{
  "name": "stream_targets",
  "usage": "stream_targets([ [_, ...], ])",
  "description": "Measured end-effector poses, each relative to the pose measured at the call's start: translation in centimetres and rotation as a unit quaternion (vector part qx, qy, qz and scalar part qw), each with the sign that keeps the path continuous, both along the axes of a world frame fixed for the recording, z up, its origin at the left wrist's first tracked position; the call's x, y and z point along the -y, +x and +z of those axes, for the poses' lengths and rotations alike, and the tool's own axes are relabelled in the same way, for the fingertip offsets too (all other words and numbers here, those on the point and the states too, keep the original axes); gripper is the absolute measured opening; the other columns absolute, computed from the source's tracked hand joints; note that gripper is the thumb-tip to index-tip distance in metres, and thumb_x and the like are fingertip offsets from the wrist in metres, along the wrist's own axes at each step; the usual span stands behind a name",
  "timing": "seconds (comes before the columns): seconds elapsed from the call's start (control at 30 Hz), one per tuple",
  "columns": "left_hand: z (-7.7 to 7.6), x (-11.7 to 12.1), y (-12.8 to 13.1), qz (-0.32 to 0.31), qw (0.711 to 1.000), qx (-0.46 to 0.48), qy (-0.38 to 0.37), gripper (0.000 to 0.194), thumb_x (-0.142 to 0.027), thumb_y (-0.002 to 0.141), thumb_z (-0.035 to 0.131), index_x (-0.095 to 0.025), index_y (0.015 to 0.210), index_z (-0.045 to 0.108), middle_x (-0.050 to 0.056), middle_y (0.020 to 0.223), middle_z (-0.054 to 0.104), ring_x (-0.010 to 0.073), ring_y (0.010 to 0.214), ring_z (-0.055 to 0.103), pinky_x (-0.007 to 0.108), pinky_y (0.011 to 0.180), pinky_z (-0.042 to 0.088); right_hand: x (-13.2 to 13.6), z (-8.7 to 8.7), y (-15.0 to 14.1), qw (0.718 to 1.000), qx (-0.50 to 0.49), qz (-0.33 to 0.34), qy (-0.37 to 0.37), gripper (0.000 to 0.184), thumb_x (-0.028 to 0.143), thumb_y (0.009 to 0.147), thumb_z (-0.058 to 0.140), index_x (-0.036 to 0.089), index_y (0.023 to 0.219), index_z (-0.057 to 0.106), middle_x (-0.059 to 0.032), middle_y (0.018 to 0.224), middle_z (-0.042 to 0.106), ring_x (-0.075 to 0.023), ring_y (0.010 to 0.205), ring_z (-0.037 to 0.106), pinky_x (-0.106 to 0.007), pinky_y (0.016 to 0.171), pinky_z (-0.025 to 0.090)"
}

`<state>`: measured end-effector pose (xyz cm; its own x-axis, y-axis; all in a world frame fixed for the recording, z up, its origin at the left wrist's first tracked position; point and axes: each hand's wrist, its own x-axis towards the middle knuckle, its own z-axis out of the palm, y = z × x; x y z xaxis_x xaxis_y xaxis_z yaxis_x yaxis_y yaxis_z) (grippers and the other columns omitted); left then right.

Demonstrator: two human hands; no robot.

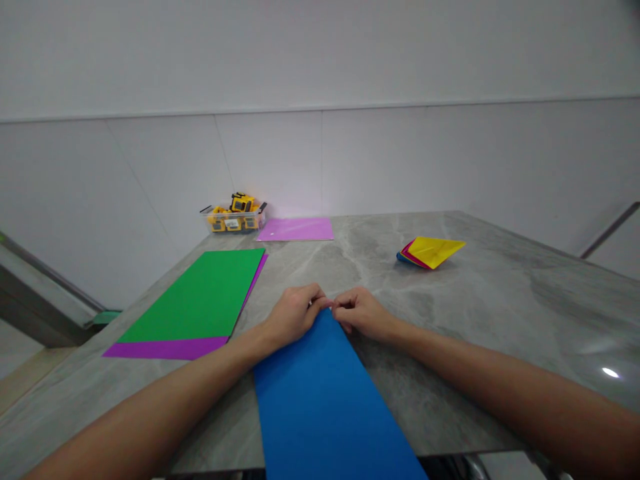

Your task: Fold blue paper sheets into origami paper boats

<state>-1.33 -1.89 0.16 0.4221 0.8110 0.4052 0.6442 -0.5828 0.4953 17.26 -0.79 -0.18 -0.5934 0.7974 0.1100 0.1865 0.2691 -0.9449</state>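
Note:
A large blue sheet of paper (330, 407) lies in front of me, its near end reaching past the table's front edge. Its far end narrows to a corner between my hands. My left hand (299, 311) rests over the upper left edge, thumb and fingers pinched at that corner. From the other side, my right hand (361, 311) pinches the same corner with its fingers curled. The fingertips of both hands nearly meet there, so the exact tip of the paper is partly hidden.
Green paper (200, 293) lies over purple paper (170, 349) on the left. Folded yellow, pink and blue paper (434, 251) sits at right. At the back are a pinkish-purple stack (296, 229) and a clear bin (230, 221) of yellow toy vehicles (243, 203). A wall (380, 160) stands behind the grey table (500, 320).

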Motion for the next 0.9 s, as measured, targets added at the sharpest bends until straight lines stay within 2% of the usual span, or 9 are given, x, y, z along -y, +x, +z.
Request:
stream_targets([
  [0.3, 0.8, -1.6, -1.8, 0.134, 0.990, 0.037, 0.002, 0.028, -0.038, 0.089, 0.049, -0.019, 0.071, 0.060, 0.001, 0.066, 0.064, 0.0172, 0.063, 0.058, 0.027, 0.062, 0.040, -0.4, 0.4, 0.5, 0.999, 0.030, -0.018, -0.001, 0.019, 0.021, 0.063, 0.050, 0.017, 0.045, 0.050, 0.0039, 0.042, 0.044, -0.0075, 0.042, 0.035, -0.022, 0.042, 0.025],
  [0.57, 1.6, -3.6, -4.9, 0.237, 0.970, 0.036, 0.047, 0.029, -0.041, 0.085, 0.050, -0.019, 0.069, 0.059, 0.001, 0.068, 0.065, 0.0182, 0.065, 0.058, 0.027, 0.065, 0.039, -1.1, 0.8, 1.1, 0.997, 0.069, -0.032, -0.005, 0.019, 0.026, 0.063, 0.051, 0.017, 0.046, 0.048, 0.0051, 0.042, 0.039, -0.0072, 0.042, 0.031, -0.022, 0.041, 0.020],
  [0.9, 2.1, -5.1, -8.2, 0.293, 0.953, 0.025, 0.075, 0.032, -0.043, 0.085, 0.046, -0.018, 0.073, 0.062, 0.005, 0.077, 0.069, 0.0210, 0.073, 0.061, 0.028, 0.067, 0.039, -1.5, 1.3, 1.8, 0.997, 0.071, -0.034, 0.019, 0.019, 0.029, 0.062, 0.050, 0.017, 0.047, 0.046, 0.0054, 0.046, 0.034, -0.0077, 0.048, 0.030, -0.022, 0.046, 0.021],
])
